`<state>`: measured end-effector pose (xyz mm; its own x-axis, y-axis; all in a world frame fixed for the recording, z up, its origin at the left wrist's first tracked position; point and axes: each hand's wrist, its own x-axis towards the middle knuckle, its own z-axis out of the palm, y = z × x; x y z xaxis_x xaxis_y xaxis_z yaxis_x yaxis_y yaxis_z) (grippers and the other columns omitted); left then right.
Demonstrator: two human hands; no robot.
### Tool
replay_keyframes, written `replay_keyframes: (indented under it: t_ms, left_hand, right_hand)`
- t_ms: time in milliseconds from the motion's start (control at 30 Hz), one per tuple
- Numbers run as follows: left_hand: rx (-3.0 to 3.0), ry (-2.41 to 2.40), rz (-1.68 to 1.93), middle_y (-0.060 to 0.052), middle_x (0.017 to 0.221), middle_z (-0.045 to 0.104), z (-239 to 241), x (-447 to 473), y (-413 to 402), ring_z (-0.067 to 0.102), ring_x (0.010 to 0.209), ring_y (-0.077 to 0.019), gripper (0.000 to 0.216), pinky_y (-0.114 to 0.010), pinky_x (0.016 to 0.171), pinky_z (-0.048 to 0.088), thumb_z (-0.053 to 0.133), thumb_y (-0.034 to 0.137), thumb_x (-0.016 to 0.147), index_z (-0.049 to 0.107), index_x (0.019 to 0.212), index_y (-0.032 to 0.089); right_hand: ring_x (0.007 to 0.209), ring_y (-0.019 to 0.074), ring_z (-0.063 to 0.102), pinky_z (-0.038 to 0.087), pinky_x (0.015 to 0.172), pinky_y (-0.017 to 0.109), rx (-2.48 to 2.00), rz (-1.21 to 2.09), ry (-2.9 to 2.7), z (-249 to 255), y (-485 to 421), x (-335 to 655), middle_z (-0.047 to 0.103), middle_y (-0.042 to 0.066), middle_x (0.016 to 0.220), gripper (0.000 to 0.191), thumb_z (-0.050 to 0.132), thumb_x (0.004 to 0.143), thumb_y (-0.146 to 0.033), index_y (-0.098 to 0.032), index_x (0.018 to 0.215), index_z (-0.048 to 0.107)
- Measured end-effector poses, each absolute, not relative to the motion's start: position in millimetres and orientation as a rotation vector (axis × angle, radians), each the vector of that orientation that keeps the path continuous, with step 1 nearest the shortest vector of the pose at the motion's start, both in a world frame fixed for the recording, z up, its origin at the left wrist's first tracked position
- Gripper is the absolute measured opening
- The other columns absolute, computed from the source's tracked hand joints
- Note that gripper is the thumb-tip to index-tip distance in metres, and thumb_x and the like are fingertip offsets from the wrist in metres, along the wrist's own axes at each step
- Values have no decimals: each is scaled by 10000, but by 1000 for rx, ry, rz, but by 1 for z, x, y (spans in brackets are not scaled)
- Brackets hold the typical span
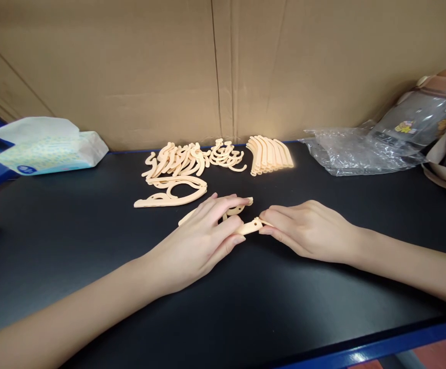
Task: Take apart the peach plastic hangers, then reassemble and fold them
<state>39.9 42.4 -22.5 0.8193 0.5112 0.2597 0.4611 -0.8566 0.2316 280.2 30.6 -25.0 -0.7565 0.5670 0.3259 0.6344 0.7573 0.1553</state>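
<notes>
My left hand [211, 225] is closed over cream plastic folding-hanger parts [250, 226] above the black table. One arm's holed end sticks out past the thumb, and a curved part shows beyond the fingers. At that end my right hand [307, 225] pinches a thin cream plastic piece [266, 222], mostly hidden by the fingers. Beyond my left hand lie folded hangers [186, 197]. Farther back are a heap of curved hanger arms [180, 159], a small pile of hooks [226, 155] and a neat row of hanger arms [271, 154].
A tissue pack [54, 148] lies at the back left. Crumpled clear plastic bags [345, 151] and a clear bottle with a brown lid [418, 118] are at the back right. A cardboard wall [149, 66] stands behind the black table [246, 318], which has a blue front edge.
</notes>
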Motion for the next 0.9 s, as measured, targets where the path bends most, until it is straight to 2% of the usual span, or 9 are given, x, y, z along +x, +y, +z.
replay_keyframes:
  t_ms: [167,367,900]
  left_hand:
    - [2844,759,472,-108,1420,471,-22,40,42,406,1360,-217,219,-489,1190,258,364,229,1003,559,919,175]
    - [2857,759,447,-109,1423,461,-23,39,42,389,1369,-205,208,-489,1191,254,359,229,1006,547,935,176]
    - [2833,749,460,-91,1392,504,-23,40,43,426,1348,-212,210,-477,1186,264,391,234,995,586,936,185]
  right_hand:
    - [417,90,442,187,430,293,-861,-621,-2672,-26,31,281,540,-30,611,404,265,1043,-296,-172,774,541]
    - [454,121,472,236,452,301,-782,-838,-2692,-24,32,280,531,-19,610,341,339,1024,-273,-177,766,541]
    - [490,109,459,282,493,286,-716,-921,-2674,-19,30,280,524,-12,616,311,383,999,-267,-160,813,608]
